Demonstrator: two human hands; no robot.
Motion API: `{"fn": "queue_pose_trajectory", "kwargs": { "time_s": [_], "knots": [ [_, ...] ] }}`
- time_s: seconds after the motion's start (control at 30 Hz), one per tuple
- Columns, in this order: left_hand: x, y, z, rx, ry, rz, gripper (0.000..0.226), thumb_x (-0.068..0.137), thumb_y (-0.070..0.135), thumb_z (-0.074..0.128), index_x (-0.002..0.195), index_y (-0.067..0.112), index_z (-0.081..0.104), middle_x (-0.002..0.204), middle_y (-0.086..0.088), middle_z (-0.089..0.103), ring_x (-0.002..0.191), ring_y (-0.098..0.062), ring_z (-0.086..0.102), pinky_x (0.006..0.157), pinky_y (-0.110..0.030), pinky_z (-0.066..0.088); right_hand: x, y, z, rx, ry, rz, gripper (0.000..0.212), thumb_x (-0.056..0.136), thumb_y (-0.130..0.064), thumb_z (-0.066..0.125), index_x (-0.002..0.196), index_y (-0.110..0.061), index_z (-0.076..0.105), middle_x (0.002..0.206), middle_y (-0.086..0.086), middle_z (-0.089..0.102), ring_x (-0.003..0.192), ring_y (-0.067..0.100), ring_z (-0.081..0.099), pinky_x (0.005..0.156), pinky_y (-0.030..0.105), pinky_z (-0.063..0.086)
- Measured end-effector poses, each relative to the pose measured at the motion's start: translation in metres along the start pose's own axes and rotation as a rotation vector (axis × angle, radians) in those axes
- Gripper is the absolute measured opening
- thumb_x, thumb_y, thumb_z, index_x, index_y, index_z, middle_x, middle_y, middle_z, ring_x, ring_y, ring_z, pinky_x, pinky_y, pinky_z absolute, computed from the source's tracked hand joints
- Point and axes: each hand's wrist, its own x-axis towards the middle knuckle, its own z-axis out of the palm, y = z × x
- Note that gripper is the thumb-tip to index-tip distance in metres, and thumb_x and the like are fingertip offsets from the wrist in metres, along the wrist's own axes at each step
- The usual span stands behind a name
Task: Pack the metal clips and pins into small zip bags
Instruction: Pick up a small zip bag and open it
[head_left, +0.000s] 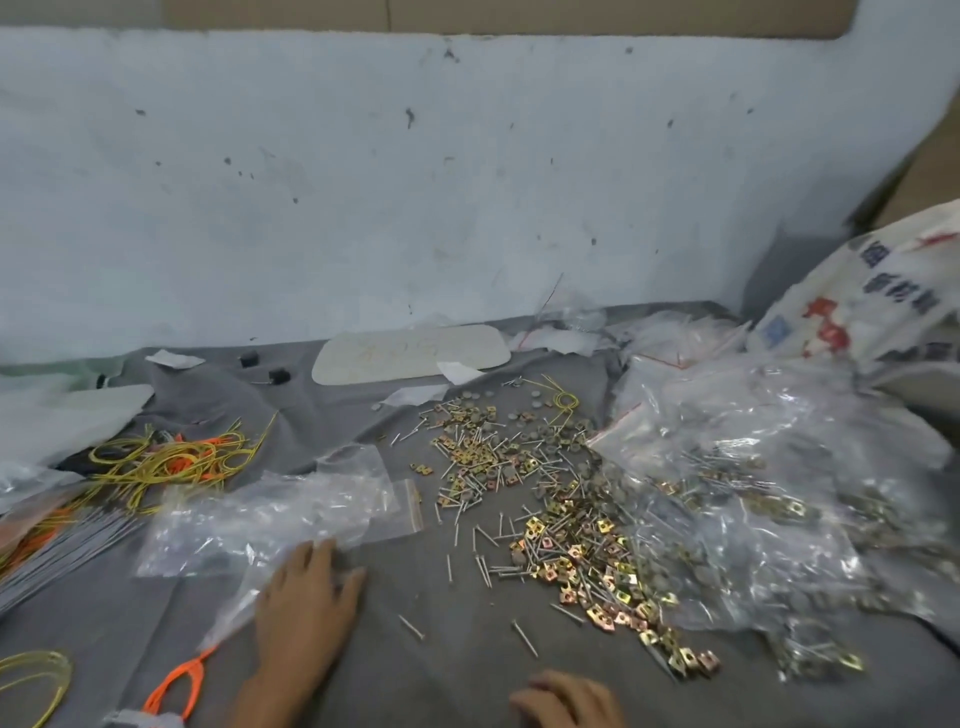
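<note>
On grey cloth (415, 675): your left hand (306, 597) flat, open, on clear zip bags (270, 514); right hand (566, 701) curled, grip unclear. Careless sweep scatters loose brass clips and steel pins (571, 545).

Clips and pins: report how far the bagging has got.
Done: filled zip bags lie heaped at the right, clips and pins showing through the plastic. In hand: the left hand rests flat on an empty clear bag; the right hand is at the bottom edge, its grip unclear. Left: a large loose pile of clips and pins on the grey cloth.
</note>
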Motion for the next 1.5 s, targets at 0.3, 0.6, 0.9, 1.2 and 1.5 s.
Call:
{"fn": "queue_pose_trajectory", "kwargs": {
  "time_s": [0.3,0.6,0.9,1.2,1.5],
  "knots": [
    [-0.006,-0.004,-0.017,-0.281,0.131,0.032,0.007,0.091,0.017,0.073,0.087,0.011,0.073,0.086,-0.01,0.068,0.088,-0.033,0.062,0.078,-0.04,0.044,0.035,-0.086,0.029,0.383,-0.25,0.071,0.054,0.008,-0.033,0.087,0.06,-0.037,0.071,0.07,-0.016,0.065,0.063,0.004,0.059,0.053,0.01,0.047],
    [-0.052,0.041,-0.015,-0.676,-0.045,-0.052,0.028,0.084,0.046,0.076,0.061,0.031,0.07,0.065,0.011,0.07,0.06,0.002,0.062,0.065,-0.026,0.051,0.036,-0.122,0.053,0.825,-0.569,0.379,0.049,0.08,-0.044,0.061,0.129,-0.047,0.054,0.118,-0.02,0.068,0.111,-0.007,0.06,0.094,0.007,0.043],
    [-0.093,0.024,-0.001,-0.618,0.081,0.219,0.028,0.08,0.018,0.082,0.094,0.035,0.066,0.085,0.02,0.069,0.071,-0.001,0.065,0.069,-0.019,0.051,0.035,-0.116,0.05,0.909,-0.474,0.444,0.024,0.097,-0.011,0.053,0.112,-0.025,0.066,0.096,-0.032,0.069,0.096,-0.013,0.063,0.085,0.012,0.047],
    [-0.094,0.022,0.0,-0.47,0.232,0.307,0.009,0.09,0.013,0.072,0.096,0.019,0.077,0.092,0.006,0.074,0.084,-0.016,0.069,0.078,-0.028,0.049,0.034,-0.119,0.06,0.952,-0.457,0.532,0.025,0.097,-0.026,0.061,0.122,-0.022,0.065,0.113,-0.006,0.073,0.106,0.007,0.067,0.095,0.043,0.054],
    [-0.091,0.021,-0.003,-0.744,0.139,0.114,0.014,0.085,0.021,0.079,0.075,0.025,0.069,0.074,0.016,0.068,0.071,-0.005,0.063,0.066,-0.018,0.046,0.03,-0.116,0.061,0.878,-0.409,0.443,0.013,0.098,-0.022,0.059,0.1,-0.024,0.071,0.094,-0.015,0.073,0.089,0.005,0.069,0.083,0.044,0.055]
  ]
}}
